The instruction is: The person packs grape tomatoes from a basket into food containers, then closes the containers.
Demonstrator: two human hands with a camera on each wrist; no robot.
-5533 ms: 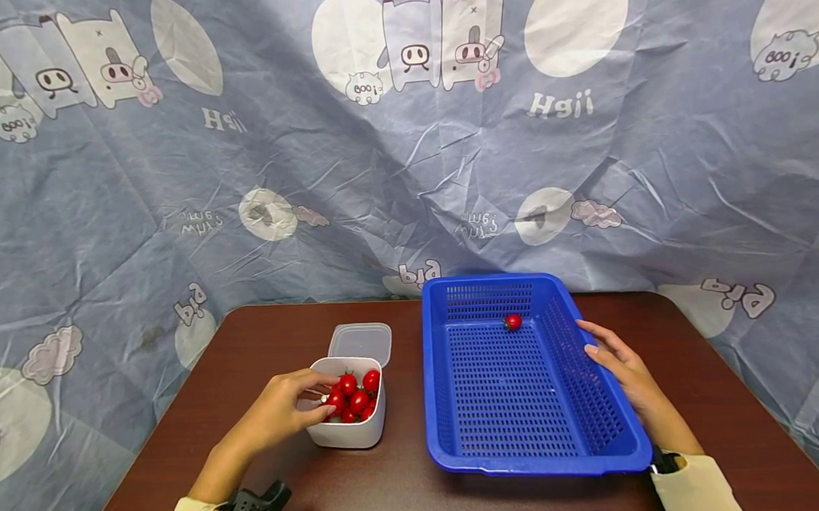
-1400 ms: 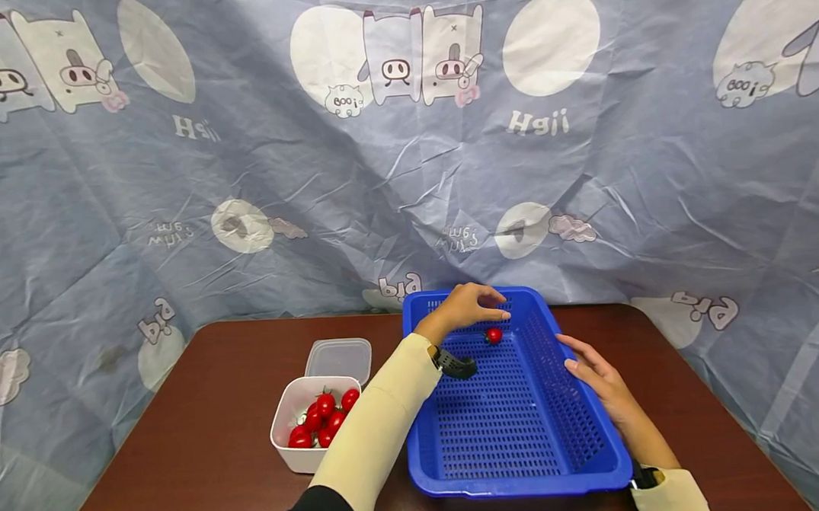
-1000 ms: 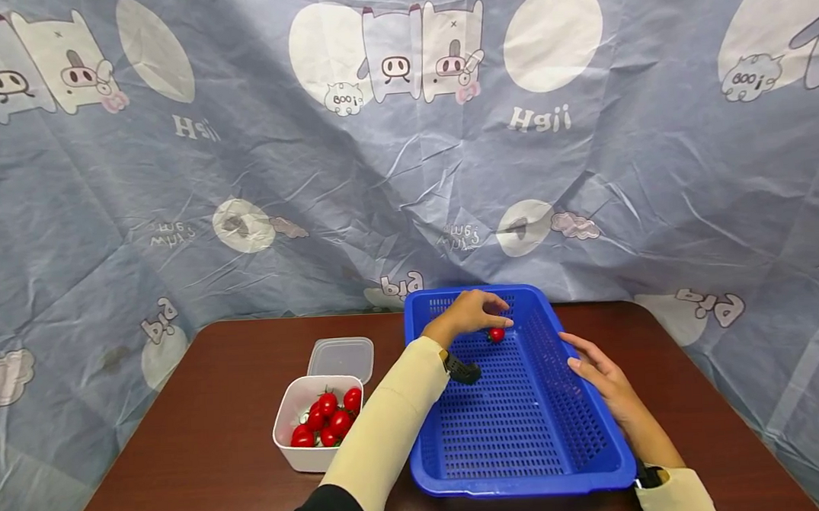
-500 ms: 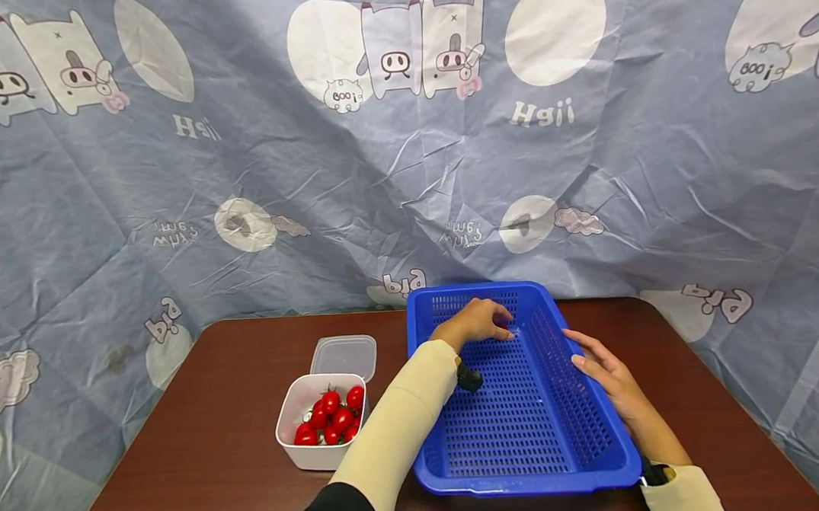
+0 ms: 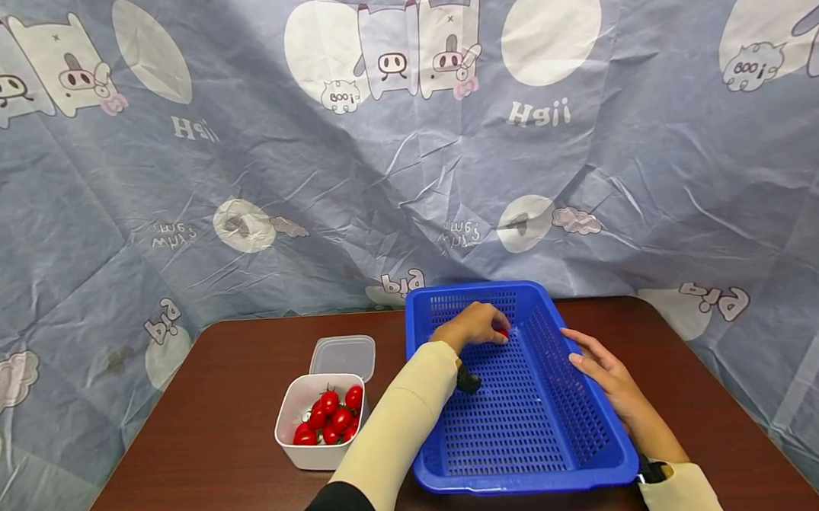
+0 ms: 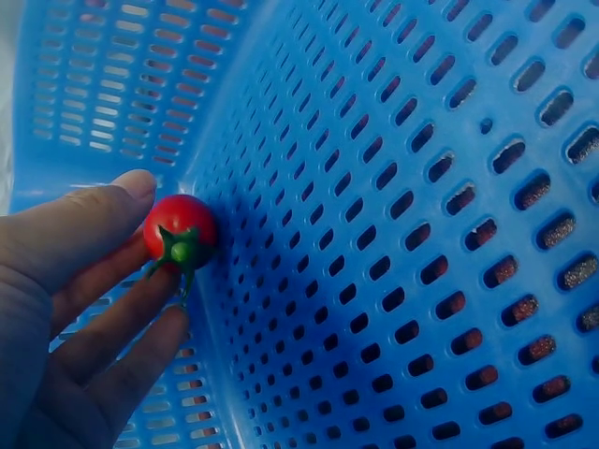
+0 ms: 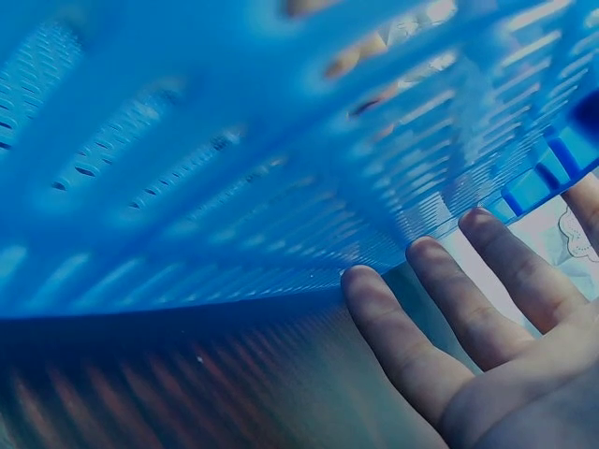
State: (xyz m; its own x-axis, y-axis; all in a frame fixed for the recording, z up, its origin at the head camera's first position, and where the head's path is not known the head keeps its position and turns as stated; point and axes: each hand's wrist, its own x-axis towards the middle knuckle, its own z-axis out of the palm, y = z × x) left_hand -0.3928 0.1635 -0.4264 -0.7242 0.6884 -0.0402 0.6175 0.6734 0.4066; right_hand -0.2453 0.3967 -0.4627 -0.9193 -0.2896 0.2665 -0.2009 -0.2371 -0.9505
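A blue perforated plastic basket [image 5: 508, 481] stands right of centre on the table. My left hand [image 5: 477, 323] reaches into its far end and pinches a red cherry tomato [image 6: 178, 224] between thumb and fingers. The tomato lies low in the basket's corner, green stem toward the left wrist camera; in the head view it is mostly covered by the fingers. My right hand [image 5: 614, 380] rests against the basket's right side, thumb at the rim. Its fairly straight fingers [image 7: 402, 337] touch the outer wall from below. A white container [image 5: 322, 459] of several cherry tomatoes [image 5: 341, 419] stands left of the basket.
A translucent lid [image 5: 344, 357] lies behind the white container. My left sleeve [image 5: 395, 408] passes over the table between container and basket. A patterned grey-blue cloth [image 5: 351, 166] hangs behind the brown table [image 5: 204, 432].
My left hand has gone from the white container into the basket, then lowered onto the cherry tomato at the far end and closed its fingers round it. The right hand keeps its place.
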